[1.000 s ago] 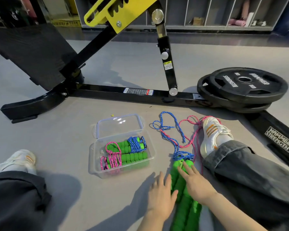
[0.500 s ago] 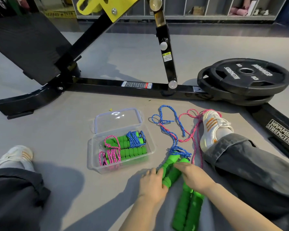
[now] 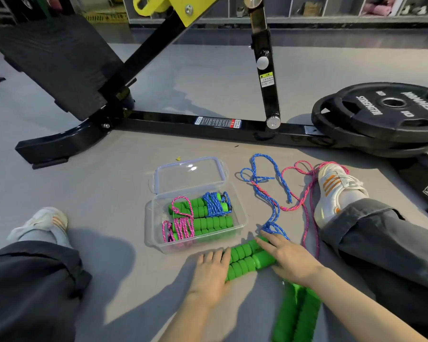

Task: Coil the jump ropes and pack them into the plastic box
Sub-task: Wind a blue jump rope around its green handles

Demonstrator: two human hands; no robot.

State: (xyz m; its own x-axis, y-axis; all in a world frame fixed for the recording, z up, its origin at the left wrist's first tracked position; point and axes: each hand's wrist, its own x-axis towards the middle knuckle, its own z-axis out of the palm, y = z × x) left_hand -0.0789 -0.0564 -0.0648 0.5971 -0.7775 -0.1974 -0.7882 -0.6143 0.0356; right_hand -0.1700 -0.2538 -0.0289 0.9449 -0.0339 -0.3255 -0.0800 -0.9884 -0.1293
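Lower edge, right of centre: a pair of green foam handles lies on the grey floor, partly under the right forearm. Just above, a second handle pair lies crosswise between the hands. The left hand rests on its left end with the fingers straight and together. The right hand covers its right end with the fingers extended and slightly spread, gripping nothing.

From that end a loose blue rope and a loose pink rope trail up the frame, tangled together, to a white shoe at right.

Centre: the clear plastic box stands open, its lid tilted back. It holds green handles wrapped by a pink coil and a blue coil.

Upper frame: a black bench frame and stacked weight plates at right.
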